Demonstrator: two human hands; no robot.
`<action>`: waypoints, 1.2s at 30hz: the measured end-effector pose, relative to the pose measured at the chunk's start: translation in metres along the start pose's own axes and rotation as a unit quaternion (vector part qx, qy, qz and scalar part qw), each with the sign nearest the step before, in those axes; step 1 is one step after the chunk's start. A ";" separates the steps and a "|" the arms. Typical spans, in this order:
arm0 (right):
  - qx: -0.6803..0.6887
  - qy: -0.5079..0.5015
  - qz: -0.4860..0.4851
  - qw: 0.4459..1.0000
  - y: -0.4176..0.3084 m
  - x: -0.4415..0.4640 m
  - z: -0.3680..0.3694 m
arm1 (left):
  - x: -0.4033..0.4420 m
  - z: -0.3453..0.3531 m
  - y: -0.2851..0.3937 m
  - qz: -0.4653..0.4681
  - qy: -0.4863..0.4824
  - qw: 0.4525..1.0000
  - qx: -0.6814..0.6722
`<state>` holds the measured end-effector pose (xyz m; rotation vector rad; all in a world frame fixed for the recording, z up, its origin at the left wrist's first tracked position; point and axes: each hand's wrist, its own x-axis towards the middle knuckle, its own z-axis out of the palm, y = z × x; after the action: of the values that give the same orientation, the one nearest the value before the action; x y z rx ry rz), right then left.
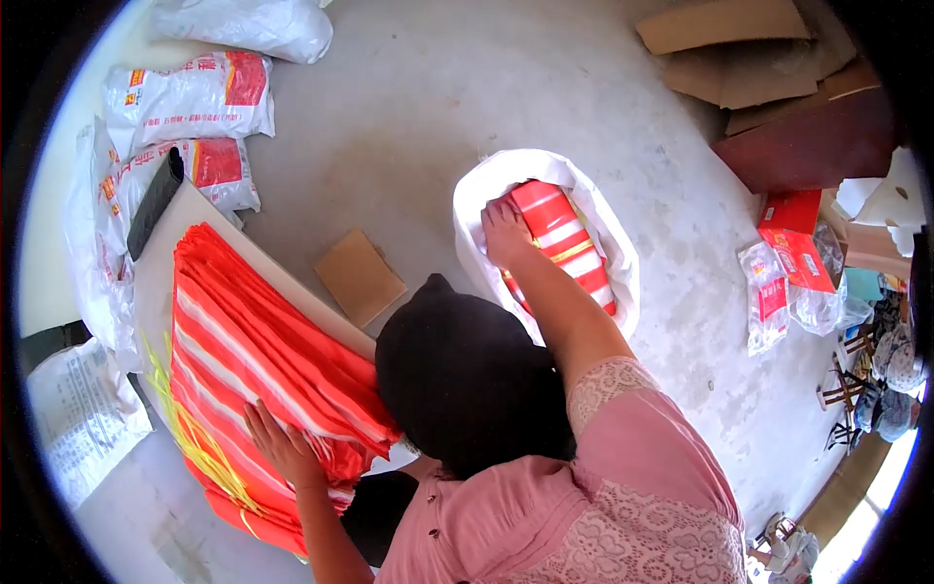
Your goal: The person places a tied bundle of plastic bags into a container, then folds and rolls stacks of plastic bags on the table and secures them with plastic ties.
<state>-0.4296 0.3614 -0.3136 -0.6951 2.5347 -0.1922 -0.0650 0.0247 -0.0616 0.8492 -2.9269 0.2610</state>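
My left hand (284, 450) rests flat, fingers apart, on a large stack of red-and-white striped plastic bags (243, 341). Yellow ties (219, 453) stick out along the stack's near left side. Inside an open white woven sack (628, 282) lies a folded bundle of striped bags (559, 234) with a yellow band across it. Reaching into that sack, my right hand (507, 234) presses on the bundle's left end with its fingers stretched out. The fingertips are partly in shade against the sack wall.
The stack lies on a low board (209, 214) with a dark roll (156, 204) at its far end. Full white bags (190, 97) stand at the left wall. A brown cardboard piece (360, 277) lies on the floor. Cardboard boxes (739, 58) and red packaging (798, 253) are at the right.
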 end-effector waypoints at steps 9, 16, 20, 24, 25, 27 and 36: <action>0.184 0.067 -0.087 0.977 0.022 0.009 0.017 | -0.002 0.003 -0.003 0.008 0.009 1.000 -0.004; 0.219 0.050 -0.016 0.974 0.007 -0.132 0.024 | -0.001 0.000 -0.001 0.011 0.016 1.000 -0.021; 0.139 0.012 -0.081 0.987 0.042 -0.168 0.065 | -0.001 0.002 0.000 0.007 0.015 1.000 -0.008; 0.153 -0.012 -0.069 0.986 0.040 -0.170 0.064 | -0.001 0.006 -0.009 0.038 0.032 0.999 -0.008; 0.076 -0.021 -0.095 0.992 0.036 -0.173 0.050 | 0.001 0.006 -0.009 0.042 0.034 0.998 -0.009; 0.067 -0.119 -0.091 0.986 0.043 -0.168 0.059 | 0.000 0.007 -0.007 0.037 0.041 0.998 -0.009; 0.099 -0.145 -0.015 0.984 0.044 -0.183 0.057 | 0.001 0.008 -0.005 0.019 0.050 0.998 0.015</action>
<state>-0.2843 0.4928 -0.2953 -0.6333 2.1930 -0.3245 -0.0633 0.0189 -0.0685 0.7628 -2.8553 0.3411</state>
